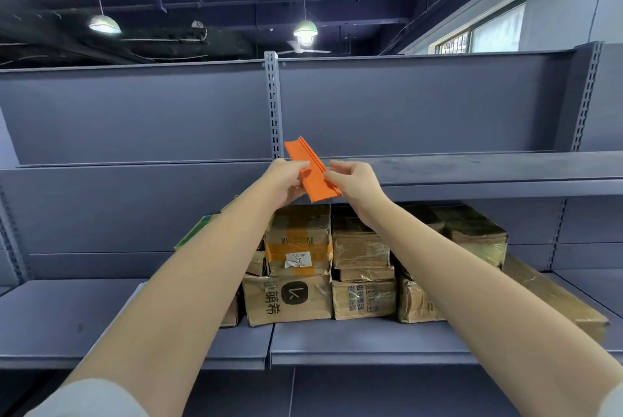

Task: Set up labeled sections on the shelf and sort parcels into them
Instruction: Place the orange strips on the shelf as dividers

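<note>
An orange plastic label holder strip (pixel 308 167) is held tilted in front of the upper shelf's front edge (pixel 472 177). My left hand (pixel 286 180) grips its left side with the thumb on its face. My right hand (pixel 354 182) pinches its right edge. Below my hands, several brown cardboard parcels (pixel 296 281) are stacked on the lower shelf (pixel 354 339), some wrapped in clear or orange tape. My forearms hide part of the pile.
The grey metal shelving has a slotted upright (pixel 273 106) in the middle and another at the right (pixel 585 96). The left bay of the lower shelf (pixel 67 315) is bare. A flat green-edged box (pixel 195 231) leans behind my left forearm.
</note>
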`<action>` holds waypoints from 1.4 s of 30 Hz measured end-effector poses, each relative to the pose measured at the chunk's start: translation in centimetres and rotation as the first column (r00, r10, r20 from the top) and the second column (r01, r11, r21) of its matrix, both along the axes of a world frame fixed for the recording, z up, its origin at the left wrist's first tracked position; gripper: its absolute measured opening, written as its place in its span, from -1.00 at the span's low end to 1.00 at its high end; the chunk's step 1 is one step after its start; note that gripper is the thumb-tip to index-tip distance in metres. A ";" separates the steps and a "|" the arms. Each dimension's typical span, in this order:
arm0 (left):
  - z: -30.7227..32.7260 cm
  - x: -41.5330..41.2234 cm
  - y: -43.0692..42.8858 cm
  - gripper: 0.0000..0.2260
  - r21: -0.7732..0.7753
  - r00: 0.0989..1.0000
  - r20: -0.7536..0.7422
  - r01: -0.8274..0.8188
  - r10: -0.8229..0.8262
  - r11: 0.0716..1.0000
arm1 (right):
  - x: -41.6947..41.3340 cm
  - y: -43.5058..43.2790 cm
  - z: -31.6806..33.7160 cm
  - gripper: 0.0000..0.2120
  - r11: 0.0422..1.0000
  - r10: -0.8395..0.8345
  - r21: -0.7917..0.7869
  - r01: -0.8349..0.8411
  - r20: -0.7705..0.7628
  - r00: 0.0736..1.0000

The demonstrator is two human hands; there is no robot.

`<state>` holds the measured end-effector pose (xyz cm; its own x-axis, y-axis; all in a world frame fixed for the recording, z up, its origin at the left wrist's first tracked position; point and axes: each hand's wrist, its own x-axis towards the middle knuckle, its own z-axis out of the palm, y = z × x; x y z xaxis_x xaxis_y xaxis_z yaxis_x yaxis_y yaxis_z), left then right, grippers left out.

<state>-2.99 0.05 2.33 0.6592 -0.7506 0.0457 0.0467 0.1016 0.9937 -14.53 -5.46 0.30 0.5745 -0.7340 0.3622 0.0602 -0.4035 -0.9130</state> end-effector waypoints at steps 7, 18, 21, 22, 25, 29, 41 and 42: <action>-1.6 -0.2 2.1 -0.71 0.096 0.969 0.210 -0.153 0.130 0.984 | 0.6 2.9 0.3 -0.53 0.991 0.121 0.069 -0.113 -0.123 0.985; -5.4 2.0 10.7 -0.68 0.089 0.841 0.439 -0.390 0.315 0.917 | 4.2 8.7 -2.6 -0.84 0.918 0.378 0.139 -0.371 -0.026 0.925; -6.8 2.3 14.2 -0.67 0.079 0.824 0.392 -0.472 0.409 0.878 | 5.5 11.6 -4.0 -0.86 0.868 0.484 0.127 -0.480 -0.005 0.875; -7.3 2.4 15.4 -0.67 0.076 0.813 0.384 -0.501 0.438 0.862 | 6.0 12.4 -4.6 -0.80 0.847 0.522 0.117 -0.518 -0.007 0.853; -8.9 2.5 19.0 -0.66 0.077 0.774 0.366 -0.578 0.517 0.812 | 7.5 15.1 -6.3 -0.73 0.790 0.612 0.091 -0.606 -0.056 0.789; -11.0 2.8 23.1 -0.68 0.101 0.735 0.319 -0.654 0.598 0.749 | 9.0 18.2 -8.1 -0.74 0.693 0.714 0.188 -0.696 -0.047 0.699; -14.1 6.4 32.1 -0.67 0.160 0.608 0.278 -0.793 0.743 0.588 | 16.8 25.5 -12.3 -0.67 0.426 0.900 0.291 -0.857 -0.043 0.433; -14.4 7.3 32.8 -0.68 0.161 0.602 0.275 -0.797 0.750 0.581 | 17.8 26.0 -12.5 -0.65 0.410 0.908 0.295 -0.863 -0.046 0.416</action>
<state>4.26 32.88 -12.09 0.9937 0.0433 0.1034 -0.0915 -0.2200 0.9712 3.24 20.57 -12.24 0.9763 0.1906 0.1028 0.1115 -0.0353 -0.9931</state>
